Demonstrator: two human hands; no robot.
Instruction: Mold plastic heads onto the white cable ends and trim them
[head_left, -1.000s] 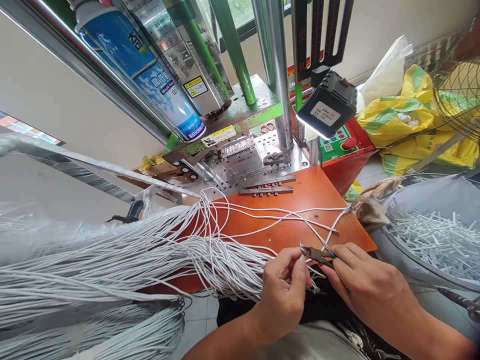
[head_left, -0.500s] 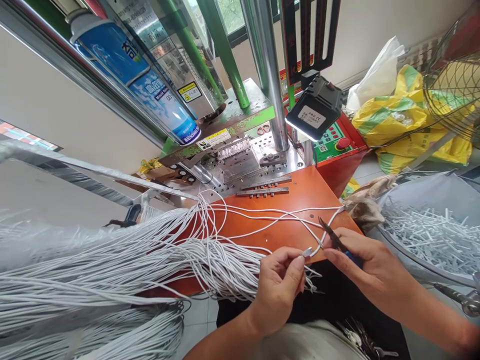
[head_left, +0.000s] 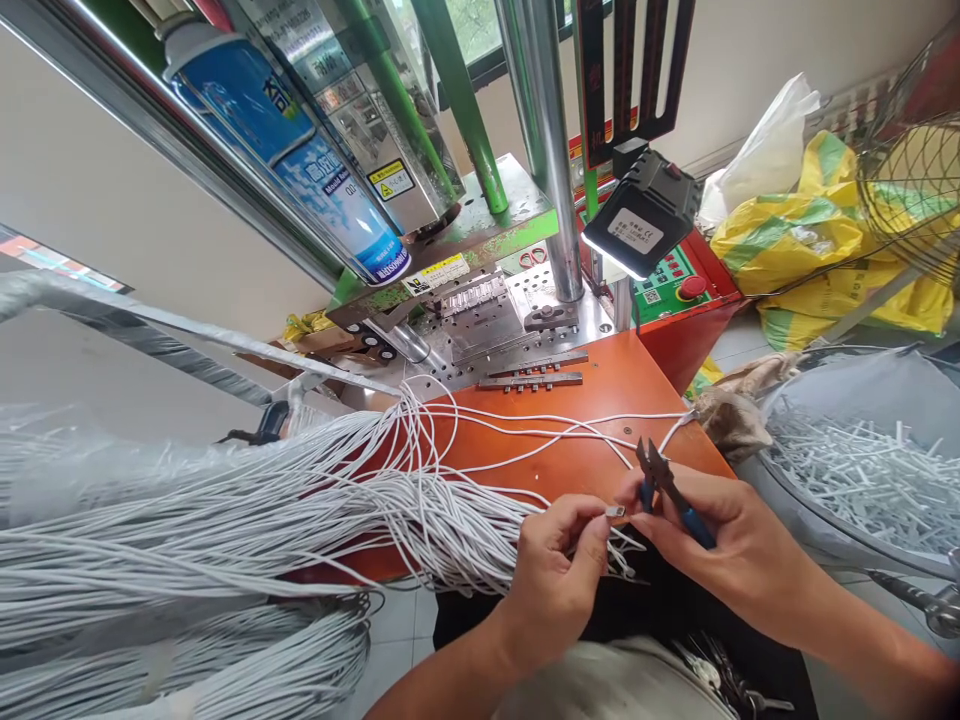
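My left hand (head_left: 559, 555) pinches a small metal cable connector (head_left: 616, 511) between thumb and forefinger, its tip sticking out to the right. Blue-handled cutting pliers (head_left: 666, 484) sit in my right hand (head_left: 739, 525), jaws up and slightly apart. The right fingertips come close to the connector's tip; whether they touch it I cannot tell. A thick bundle of white cables (head_left: 442, 520) lies left of and behind my left hand. A few single white cables (head_left: 525, 432) run across the orange tabletop (head_left: 600, 395) beyond my hands.
A green-framed press (head_left: 517, 225) with a metal mold (head_left: 472, 300) stands at the back, a black lamp (head_left: 649, 210) beside it. Two toothed metal bars (head_left: 536, 381) lie on the table. At right, a lined bin (head_left: 862, 490) holds white offcuts. A spray can (head_left: 289, 150) hangs upper left.
The pliers have turned upright in my right hand, showing parted jaws and blue handles. The cable loop beside my right fingers no longer shows there. The connector's tip has turned slightly.
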